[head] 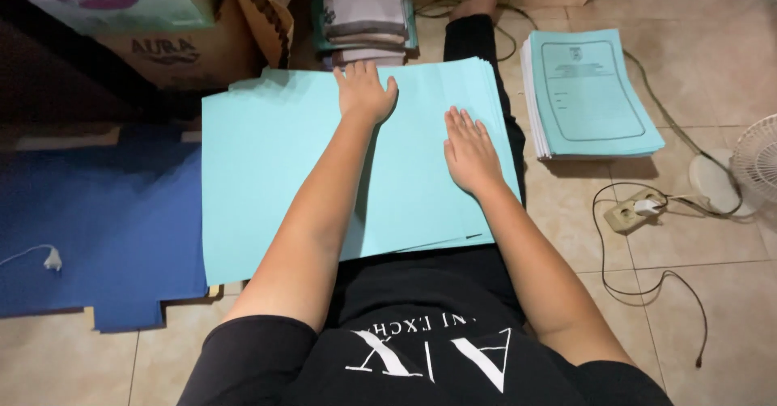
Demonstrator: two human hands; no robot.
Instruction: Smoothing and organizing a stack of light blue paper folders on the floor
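A wide stack of plain turquoise paper sheets [267, 179] lies across my lap and the floor in front of me. My left hand [364, 90] rests flat near the far edge of the top sheet, fingers together. Palm down on the right half of the same sheet lies my right hand [469, 153], fingers slightly spread. Neither hand grips anything. A second, thicker stack of turquoise printed booklets [591, 94] sits on the tiled floor to the right, out of reach of both hands.
A blue mat [97, 220] covers the floor at left. Cardboard boxes [162, 42] and folded cloth [364, 9] stand at the back. A power strip [635, 209] with cables and a white fan [757, 167] are at right on the beige tiles.
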